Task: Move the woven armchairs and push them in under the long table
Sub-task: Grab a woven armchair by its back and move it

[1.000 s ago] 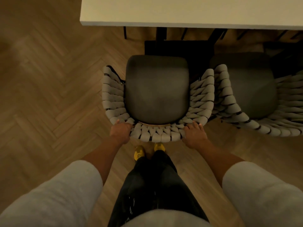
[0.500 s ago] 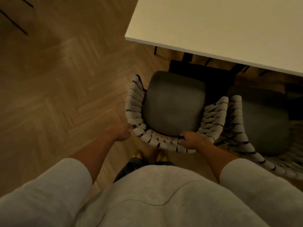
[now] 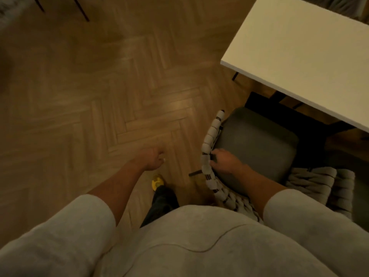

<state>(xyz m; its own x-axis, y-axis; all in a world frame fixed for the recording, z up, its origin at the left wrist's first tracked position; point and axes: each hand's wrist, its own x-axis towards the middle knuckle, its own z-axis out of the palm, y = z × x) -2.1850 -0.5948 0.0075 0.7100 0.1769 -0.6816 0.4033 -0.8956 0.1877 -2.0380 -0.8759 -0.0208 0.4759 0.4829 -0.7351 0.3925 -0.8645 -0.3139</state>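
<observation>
A woven armchair point(image 3: 257, 144) with a grey seat cushion and pale woven rim stands at the right, its front facing the corner of the long white table point(image 3: 299, 56). My right hand point(image 3: 225, 162) lies over the chair's left rim, fingers curled round the weave. Over bare floor to the left of the chair, my left hand point(image 3: 151, 158) hangs loosely curled and holds nothing. The woven arm of a second armchair point(image 3: 319, 180) shows just right of the first, partly hidden by my sleeve.
Herringbone wood floor point(image 3: 99, 96) spreads to the left and ahead. Thin dark furniture legs point(image 3: 81, 11) stand at the far top left. My yellow shoe point(image 3: 157, 181) is beside the chair's dark leg point(image 3: 194, 173). Dark table legs point(image 3: 235, 75) stand under the tabletop.
My left hand has let go of the chair back and swung out over the floor. My right hand slid along the rim to the chair's left side. The view has turned left.
</observation>
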